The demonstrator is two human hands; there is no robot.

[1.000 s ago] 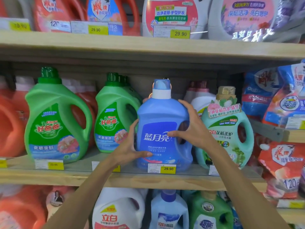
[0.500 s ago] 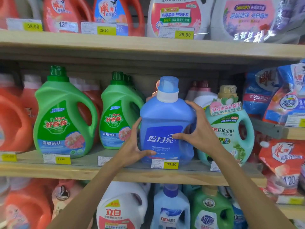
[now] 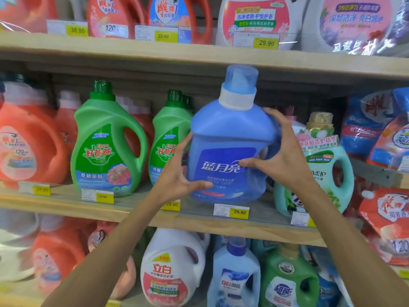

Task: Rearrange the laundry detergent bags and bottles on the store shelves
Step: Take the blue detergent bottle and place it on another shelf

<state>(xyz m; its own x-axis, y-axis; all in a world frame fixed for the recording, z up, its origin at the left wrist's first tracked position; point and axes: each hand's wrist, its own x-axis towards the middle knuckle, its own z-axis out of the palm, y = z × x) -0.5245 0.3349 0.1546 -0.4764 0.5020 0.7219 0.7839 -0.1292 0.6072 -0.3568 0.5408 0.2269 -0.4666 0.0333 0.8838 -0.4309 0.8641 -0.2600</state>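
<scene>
**Blue bottle off its spot, held in both hands**

Both forearms enter from 6 o'clock, cut off by the lower edge. The left hand (image 3: 177, 173) grips the lower left side of the blue bottle (image 3: 225, 134). Its thumb lies across the front under the label, and its fingers curl behind the bottle, out of sight. The right hand (image 3: 285, 156) grips the right side, thumb on the label and fingers (image 3: 271, 116) bent over the shoulder. It covers the handle almost wholly.

The bottle sits at the front of the middle shelf (image 3: 199, 224), tilted slightly toward 1 o'clock. Its base is just above the price tag (image 3: 239, 212) at 6 o'clock. I cannot tell whether the base touches the board.

At its 9 o'clock stand two green bottles (image 3: 104, 147); the nearer one is partly hidden by the left hand. At 3 o'clock a mint bottle (image 3: 329, 173) is half covered by the right wrist. Further toward 3 o'clock, detergent bags (image 3: 365, 122) are blurred and cut by the frame. Orange bottles (image 3: 28, 140) at far 9 o'clock are smeared.

Half a second earlier the bottle was lower, with its cap below the upper shelf (image 3: 132, 52). Now the cap overlaps that shelf's front edge at 12 o'clock, and the bottle is closer to the camera. The grip of both hands is unchanged.
</scene>
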